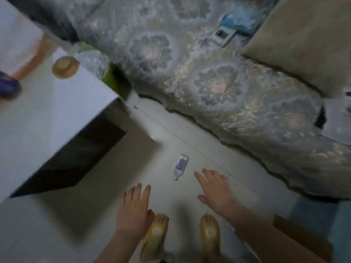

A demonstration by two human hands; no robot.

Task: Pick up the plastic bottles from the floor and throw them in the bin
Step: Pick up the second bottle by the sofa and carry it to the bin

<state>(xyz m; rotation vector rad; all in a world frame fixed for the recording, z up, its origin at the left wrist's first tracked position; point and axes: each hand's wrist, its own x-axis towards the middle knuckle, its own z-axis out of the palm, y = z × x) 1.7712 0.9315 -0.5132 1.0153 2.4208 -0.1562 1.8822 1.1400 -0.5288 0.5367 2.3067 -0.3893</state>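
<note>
A small clear plastic bottle with a blue label lies on its side on the pale tiled floor, cap end toward me. My right hand hovers just to its right, fingers spread and empty, fingertips a short way from the bottle. My left hand hangs lower and to the left, also spread and empty. A green bin lined with a clear bag stands between the white table and the sofa, partly hidden by the table.
A white table fills the left, with a round cup and a tissue roll on it. A sofa with a floral cover runs along the right. My feet in yellow slippers stand below. A cardboard box sits at bottom right.
</note>
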